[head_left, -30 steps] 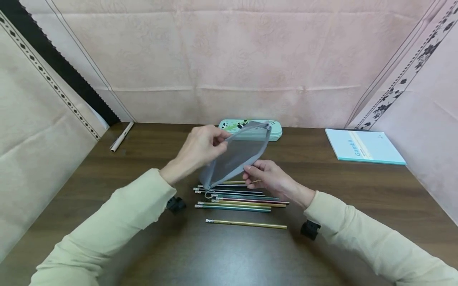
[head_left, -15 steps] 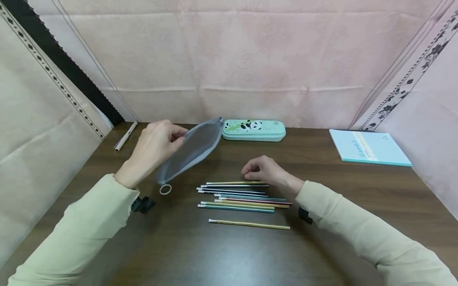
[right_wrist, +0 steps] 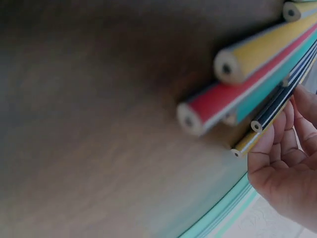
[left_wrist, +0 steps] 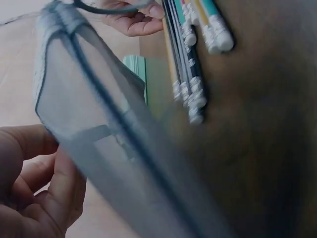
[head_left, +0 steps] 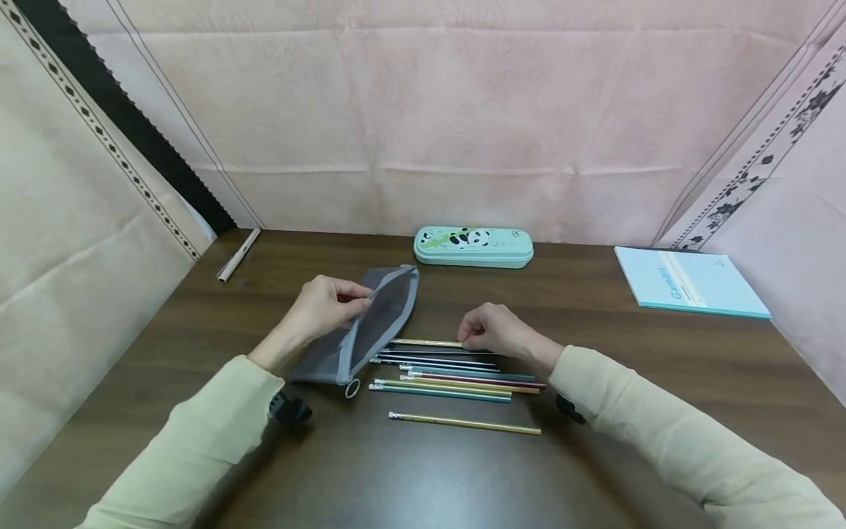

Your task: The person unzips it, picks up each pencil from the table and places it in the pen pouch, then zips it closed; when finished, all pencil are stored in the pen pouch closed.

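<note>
My left hand [head_left: 320, 305] pinches the rim of a grey-blue zip pouch [head_left: 393, 305], its mouth gaping and a white ring on the zip hanging at the near end. The pouch leans just left of a row of pencils [head_left: 456, 379] with eraser ends facing left. At the far side of that row my right hand [head_left: 499, 330] has thumb and curled fingers on the yellow pencil [head_left: 423, 342] farthest back. The right wrist view shows those fingers against the same yellow pencil [right_wrist: 245, 144], beside a dark one. Nearer to me lies one gold pencil [head_left: 465, 423] by itself.
A mint panda pencil case [head_left: 472, 250] stands at the back of the wooden table [head_left: 423, 485], near the cloth wall. To the back right lies a light blue notebook [head_left: 690, 283]. A white pen-like stick [head_left: 238, 256] is at the back left.
The right hand let go of the pouch and moved down to the farthest pencil. My left hand carried the pouch left, then lowered it beside the pencils.
</note>
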{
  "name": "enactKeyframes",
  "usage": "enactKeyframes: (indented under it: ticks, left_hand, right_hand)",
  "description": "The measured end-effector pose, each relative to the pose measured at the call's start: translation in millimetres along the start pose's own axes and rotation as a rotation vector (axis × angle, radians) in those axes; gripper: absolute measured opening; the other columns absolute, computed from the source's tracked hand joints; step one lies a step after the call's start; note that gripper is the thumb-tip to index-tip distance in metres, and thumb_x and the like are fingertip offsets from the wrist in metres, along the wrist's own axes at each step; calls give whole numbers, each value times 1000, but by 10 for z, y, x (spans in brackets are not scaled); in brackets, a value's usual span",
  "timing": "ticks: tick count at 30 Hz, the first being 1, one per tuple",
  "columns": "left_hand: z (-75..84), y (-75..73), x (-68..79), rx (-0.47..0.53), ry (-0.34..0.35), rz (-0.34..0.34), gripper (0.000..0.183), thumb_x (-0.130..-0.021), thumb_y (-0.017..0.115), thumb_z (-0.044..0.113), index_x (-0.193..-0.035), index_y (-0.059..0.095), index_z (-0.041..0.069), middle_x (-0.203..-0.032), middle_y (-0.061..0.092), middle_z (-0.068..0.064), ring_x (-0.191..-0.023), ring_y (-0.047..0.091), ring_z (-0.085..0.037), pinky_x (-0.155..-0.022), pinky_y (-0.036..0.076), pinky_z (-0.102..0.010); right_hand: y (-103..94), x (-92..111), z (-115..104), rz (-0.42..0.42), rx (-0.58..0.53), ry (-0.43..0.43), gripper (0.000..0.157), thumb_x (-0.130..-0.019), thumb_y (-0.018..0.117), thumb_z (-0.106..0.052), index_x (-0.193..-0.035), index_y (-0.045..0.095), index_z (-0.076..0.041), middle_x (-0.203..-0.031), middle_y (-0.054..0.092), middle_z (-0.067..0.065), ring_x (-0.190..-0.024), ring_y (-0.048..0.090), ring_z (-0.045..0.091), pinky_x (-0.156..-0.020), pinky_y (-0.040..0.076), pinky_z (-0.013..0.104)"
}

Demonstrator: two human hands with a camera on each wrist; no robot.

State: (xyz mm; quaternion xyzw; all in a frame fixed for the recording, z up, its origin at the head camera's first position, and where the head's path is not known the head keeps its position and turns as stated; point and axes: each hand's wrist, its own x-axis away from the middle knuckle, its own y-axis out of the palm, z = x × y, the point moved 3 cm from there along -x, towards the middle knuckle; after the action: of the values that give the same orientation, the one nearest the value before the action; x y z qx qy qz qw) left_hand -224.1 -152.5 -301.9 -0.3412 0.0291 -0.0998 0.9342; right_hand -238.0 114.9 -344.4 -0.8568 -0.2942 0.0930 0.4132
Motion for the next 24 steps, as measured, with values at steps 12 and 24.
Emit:
enactKeyframes:
  ticks: [12, 24]
  left_hand:
    - [-120, 165, -79, 227, -82, 40, 29, -94, 55, 12, -119, 63, -1, -111, 65, -20, -85, 65, -16, -72, 59, -32]
    - [-59, 250, -110, 225, -74, 43, 28, -94, 56, 11, -118, 64, -1, -108, 65, -20, -79, 65, -14, -69, 59, -28]
  right_hand:
    - [-167, 126, 129, 77, 262, -7, 3, -82, 65, 0, -84, 64, -3, -70, 59, 2, -62, 50, 12, -55, 44, 23]
    - [18, 45, -215, -115, -862, 299, 37, -97, 47, -8, -127, 48, 13, -88, 59, 7, -71, 56, 12, -64, 53, 21]
